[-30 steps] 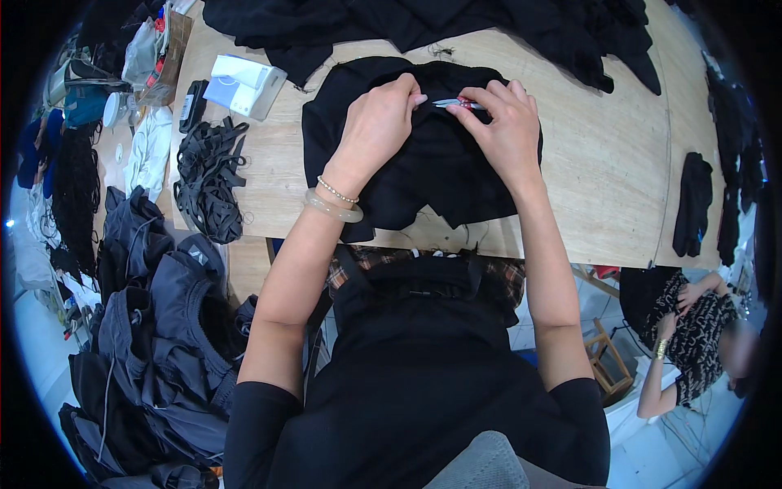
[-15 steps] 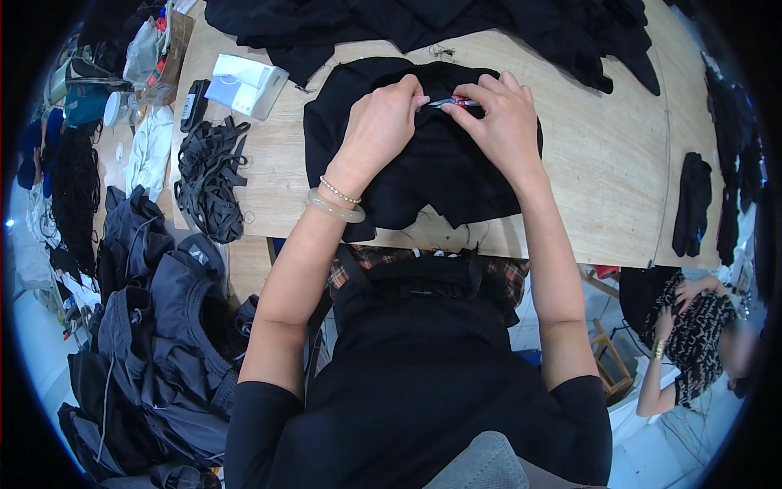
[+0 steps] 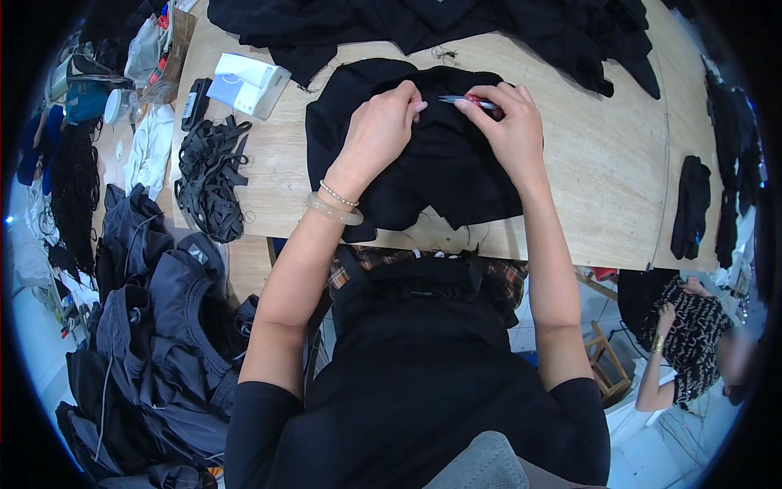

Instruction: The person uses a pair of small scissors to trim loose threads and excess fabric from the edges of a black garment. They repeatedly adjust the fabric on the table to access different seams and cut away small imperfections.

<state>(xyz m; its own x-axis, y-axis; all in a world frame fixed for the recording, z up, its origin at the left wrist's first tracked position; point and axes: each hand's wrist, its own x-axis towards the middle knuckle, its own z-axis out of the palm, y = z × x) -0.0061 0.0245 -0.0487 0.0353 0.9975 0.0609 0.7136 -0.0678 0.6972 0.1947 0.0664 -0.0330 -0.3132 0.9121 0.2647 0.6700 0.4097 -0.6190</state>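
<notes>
A pair of black shorts [image 3: 432, 175] lies on the wooden table in front of me, with its leg openings toward me. My left hand [image 3: 385, 122] is closed in a pinch on the cloth near the waistband; whether a loose thread is between the fingertips is too small to see. In my right hand [image 3: 511, 122] is a pair of small thread snips [image 3: 475, 102], silver with red on the handle. Their blades point left, toward my left fingertips, and stand a little apart from them. The right fingers are wrapped round the handle, just above the cloth.
Black garments [image 3: 456, 24] lie across the far side of the table. To the left are a tissue pack [image 3: 248, 85], a black case [image 3: 195, 104] and tangled dark straps [image 3: 210, 175]. Dark clothes [image 3: 163, 326] are heaped lower left. A folded black piece [image 3: 692, 208] lies right; another person [image 3: 692, 338] sits beyond.
My right hand has drawn slightly to the right with the snips, so their blades have come away from my left fingertips. The left hand has barely moved.
</notes>
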